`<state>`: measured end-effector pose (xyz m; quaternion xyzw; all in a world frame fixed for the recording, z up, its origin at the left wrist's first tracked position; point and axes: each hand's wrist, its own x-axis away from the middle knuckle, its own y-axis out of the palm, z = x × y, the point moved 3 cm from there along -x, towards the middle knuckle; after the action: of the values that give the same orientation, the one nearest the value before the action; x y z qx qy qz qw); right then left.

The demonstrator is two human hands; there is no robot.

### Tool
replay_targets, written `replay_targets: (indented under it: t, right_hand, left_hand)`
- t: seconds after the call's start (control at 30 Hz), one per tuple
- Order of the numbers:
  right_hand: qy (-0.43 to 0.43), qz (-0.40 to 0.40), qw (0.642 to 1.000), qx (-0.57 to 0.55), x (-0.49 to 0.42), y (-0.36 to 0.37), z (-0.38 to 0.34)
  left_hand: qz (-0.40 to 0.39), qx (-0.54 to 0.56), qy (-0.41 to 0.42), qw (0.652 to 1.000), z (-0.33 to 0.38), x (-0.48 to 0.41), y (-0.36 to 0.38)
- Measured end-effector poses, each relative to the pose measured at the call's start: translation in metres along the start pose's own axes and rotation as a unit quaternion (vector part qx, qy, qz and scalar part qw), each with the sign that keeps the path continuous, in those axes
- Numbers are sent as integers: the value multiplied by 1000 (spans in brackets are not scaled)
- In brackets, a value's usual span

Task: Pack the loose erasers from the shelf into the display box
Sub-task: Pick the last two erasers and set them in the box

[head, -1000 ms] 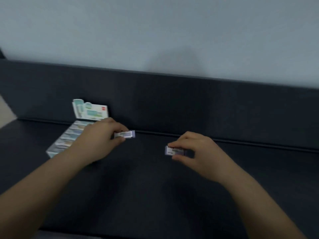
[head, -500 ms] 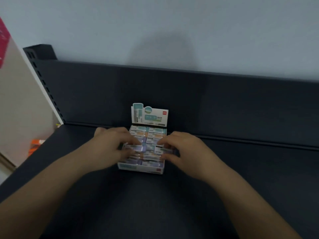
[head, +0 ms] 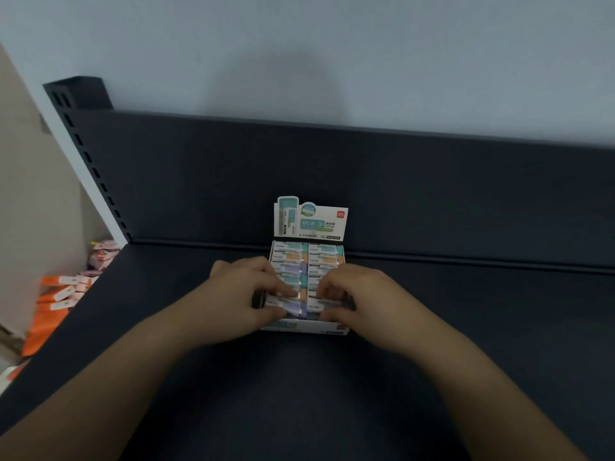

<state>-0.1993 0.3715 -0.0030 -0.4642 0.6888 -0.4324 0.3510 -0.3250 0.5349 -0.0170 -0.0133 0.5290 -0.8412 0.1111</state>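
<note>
on the dark shelf [head: 449,344], the left hand [head: 244,296] pinches a purple eraser [head: 289,303] in the front row of the display box [head: 307,328] — the right hand [head: 364,294] pinches the neighbouring eraser [head: 320,303] beside it.

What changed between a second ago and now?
Both hands carried their erasers across the shelf to the box. The left hand now pinches the left eraser at the left column's near end, the right hand the right eraser beside it. Neither let go; the box stayed put.
</note>
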Motion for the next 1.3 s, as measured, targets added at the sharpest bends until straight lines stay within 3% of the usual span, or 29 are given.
replay_targets:
  t: [0.23, 0.57, 0.8, 1.1, 1.3]
  right_hand:
    - [6, -18, 999, -32, 3, -3, 0]
    - [-51, -48, 995, 68, 6, -4, -6]
    - [-81, -66, 985, 136, 13, -2, -3]
    - [-73, -28, 983, 164, 19, 1, -3]
    - [-24, 20, 988, 150, 25, 2, -2]
  left_hand:
    - [20, 9, 17, 1000, -5, 3, -2]
    - [28, 16, 76, 997, 2, 6, -4]
    - [25, -78, 118, 990, 6, 9, -6]
    - [56, -98, 124, 986, 9, 12, -6]
    - [71, -102, 118, 985, 3, 11, -2]
